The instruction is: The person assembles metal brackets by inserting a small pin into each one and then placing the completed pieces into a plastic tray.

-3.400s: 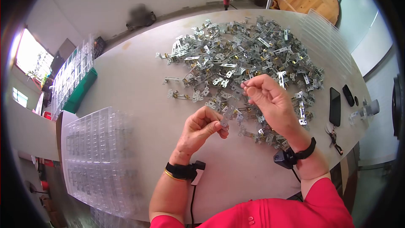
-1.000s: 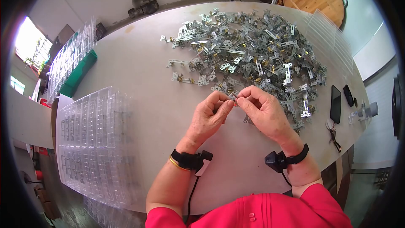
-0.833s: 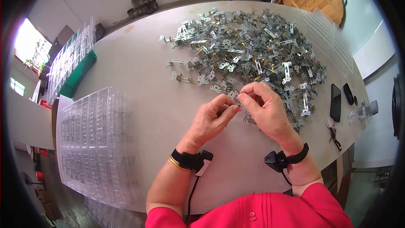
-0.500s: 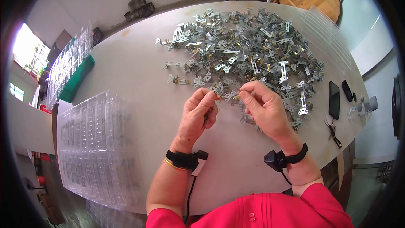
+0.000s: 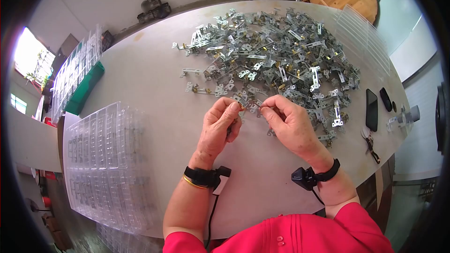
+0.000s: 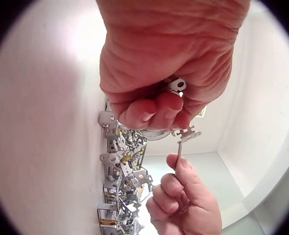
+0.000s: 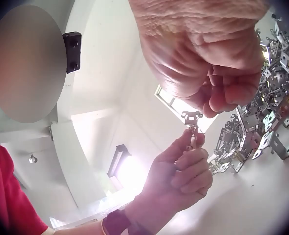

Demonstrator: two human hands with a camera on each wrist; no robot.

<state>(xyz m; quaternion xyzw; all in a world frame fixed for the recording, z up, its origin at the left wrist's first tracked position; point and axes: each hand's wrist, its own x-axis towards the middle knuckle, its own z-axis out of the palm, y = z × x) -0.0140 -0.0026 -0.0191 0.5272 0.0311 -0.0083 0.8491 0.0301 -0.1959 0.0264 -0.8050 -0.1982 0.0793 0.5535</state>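
Note:
My left hand (image 5: 219, 124) grips a small silvery metal bracket (image 7: 192, 117) between thumb and fingers, its notched, holed end sticking out past the fingertips. In the left wrist view another holed metal end (image 6: 177, 84) shows inside the curled palm. Just to the right, my right hand (image 5: 291, 124) pinches a thin, straight metal piece (image 6: 179, 155) between thumb and forefinger, its tip right at the bracket's end. Both hands are raised at the near edge of a large pile of similar metal brackets (image 5: 262, 58), some with brass-coloured parts.
Stacked clear plastic trays (image 5: 101, 159) lie at the left of the table (image 5: 154, 75). Behind them stands a green bin (image 5: 85, 89) with more trays. A phone (image 5: 371, 110), pliers (image 5: 370, 146) and a clear bottle (image 5: 403, 118) lie at the right; a clear tray (image 5: 363, 37) leans behind.
The hands started apart, the right over the pile, then met fingertip to fingertip. Since then the left hand has turned and drawn left, and the right has come slightly lower towards it.

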